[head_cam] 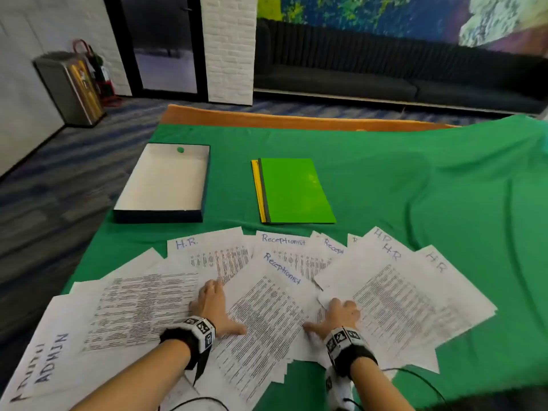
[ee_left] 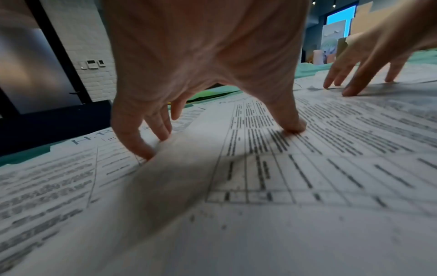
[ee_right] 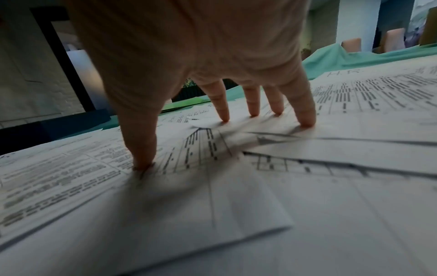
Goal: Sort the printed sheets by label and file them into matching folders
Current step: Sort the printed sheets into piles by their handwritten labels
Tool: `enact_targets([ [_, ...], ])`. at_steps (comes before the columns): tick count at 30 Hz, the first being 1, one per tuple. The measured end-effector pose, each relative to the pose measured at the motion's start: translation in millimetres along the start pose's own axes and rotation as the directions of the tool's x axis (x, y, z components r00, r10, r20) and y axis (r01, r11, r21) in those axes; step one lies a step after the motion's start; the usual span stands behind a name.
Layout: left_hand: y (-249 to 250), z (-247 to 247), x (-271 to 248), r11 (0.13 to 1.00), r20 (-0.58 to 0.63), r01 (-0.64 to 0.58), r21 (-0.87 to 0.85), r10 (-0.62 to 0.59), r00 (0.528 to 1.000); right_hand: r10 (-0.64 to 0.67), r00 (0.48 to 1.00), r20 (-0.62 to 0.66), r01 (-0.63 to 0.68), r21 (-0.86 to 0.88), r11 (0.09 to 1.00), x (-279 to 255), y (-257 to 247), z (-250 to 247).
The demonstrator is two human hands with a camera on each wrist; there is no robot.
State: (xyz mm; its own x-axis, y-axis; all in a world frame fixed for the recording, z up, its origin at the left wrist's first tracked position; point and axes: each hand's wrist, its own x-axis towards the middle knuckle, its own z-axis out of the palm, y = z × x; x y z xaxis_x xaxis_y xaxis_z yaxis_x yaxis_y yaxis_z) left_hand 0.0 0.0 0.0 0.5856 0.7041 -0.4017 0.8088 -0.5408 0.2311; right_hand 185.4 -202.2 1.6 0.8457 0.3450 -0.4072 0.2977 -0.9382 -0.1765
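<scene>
Several printed sheets lie fanned out on the green cloth, hand-labelled "H.R.", "Receptionist" and "ADMIN". My left hand presses spread fingertips on the sheets left of the middle "Receptionist" sheet. My right hand presses straight fingertips on the overlapping sheets at the right, beside the "H.R." pile. Neither hand grips a sheet. A stack of folders, green on top with a yellow one showing at its left edge, lies shut beyond the sheets.
An open, shallow white-lined box with dark sides holds a small green dot and stands at the far left of the table. The green cloth is wrinkled at the right. Cables trail from both wrists near the front edge.
</scene>
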Motion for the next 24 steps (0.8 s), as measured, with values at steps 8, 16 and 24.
enact_targets([
  [8, 1.6, -16.1, -9.8, 0.981, 0.056, 0.147, -0.124, -0.141, 0.988, -0.027, 1.0, -0.005, 0.028, 0.228, 0.973, 26.0, 58.8, -25.5],
  [16, 43.4, 1.0, -65.0, 0.895, -0.142, 0.181, -0.407, -0.258, 0.956, 0.159, 0.987, -0.009, -0.157, 0.121, 0.98, 47.9, 164.8, -51.9],
  [24, 91.3, 24.7, -99.1, 0.843, -0.353, 0.102, -0.528, -0.326, 0.877, 0.455, 0.891, -0.01, -0.444, 0.193, 0.875, 47.3, 196.6, -63.7],
])
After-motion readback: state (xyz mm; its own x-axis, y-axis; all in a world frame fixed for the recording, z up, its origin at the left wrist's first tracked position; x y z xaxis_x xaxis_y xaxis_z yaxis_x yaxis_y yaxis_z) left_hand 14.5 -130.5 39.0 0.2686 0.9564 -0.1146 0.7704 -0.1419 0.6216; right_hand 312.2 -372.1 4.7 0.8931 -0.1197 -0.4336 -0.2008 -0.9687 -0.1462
